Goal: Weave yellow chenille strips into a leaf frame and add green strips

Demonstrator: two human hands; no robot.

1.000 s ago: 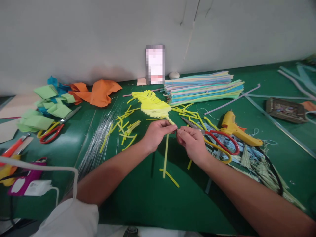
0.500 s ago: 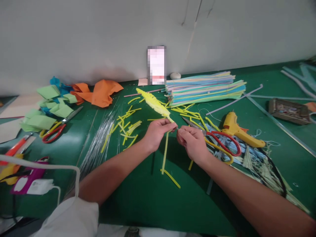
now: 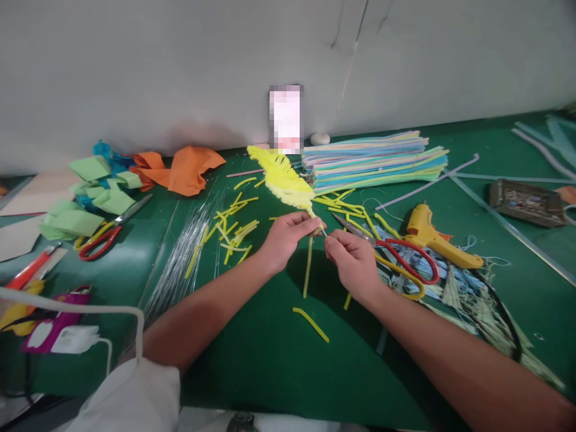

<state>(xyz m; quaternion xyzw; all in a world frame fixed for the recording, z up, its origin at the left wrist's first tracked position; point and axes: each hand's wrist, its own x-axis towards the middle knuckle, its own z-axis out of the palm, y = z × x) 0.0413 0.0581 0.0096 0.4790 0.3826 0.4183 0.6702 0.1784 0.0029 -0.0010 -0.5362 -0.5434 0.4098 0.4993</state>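
Note:
A yellow pipe-cleaner feather (image 3: 285, 177), fluffy and leaf-shaped, points up and away from me over the green table. My left hand (image 3: 292, 235) pinches it at its lower end between thumb and fingers. From under those fingers a loose yellow pipe cleaner (image 3: 308, 267) hangs down. My right hand (image 3: 351, 258) is closed on the thin wire stem (image 3: 324, 233) that comes out of the feather's base. Several cut yellow pipe-cleaner pieces (image 3: 236, 237) lie left of the hands, and one piece (image 3: 311, 324) lies in front.
Red-and-yellow scissors (image 3: 407, 261) lie beside my right hand, near a yellow glue gun (image 3: 438, 237) and a heap of tassels (image 3: 463, 294). Behind are pipe-cleaner bundles (image 3: 373, 162) and a propped phone (image 3: 286, 120). Thin wires (image 3: 184, 255), more scissors (image 3: 101, 243) and folded green paper (image 3: 74, 219) are on the left.
The feather has turned, showing its broad fringed side and rising slightly. The hanging pipe cleaner has swung right and up, away from the loose piece on the table. Both hands stay nearly in place.

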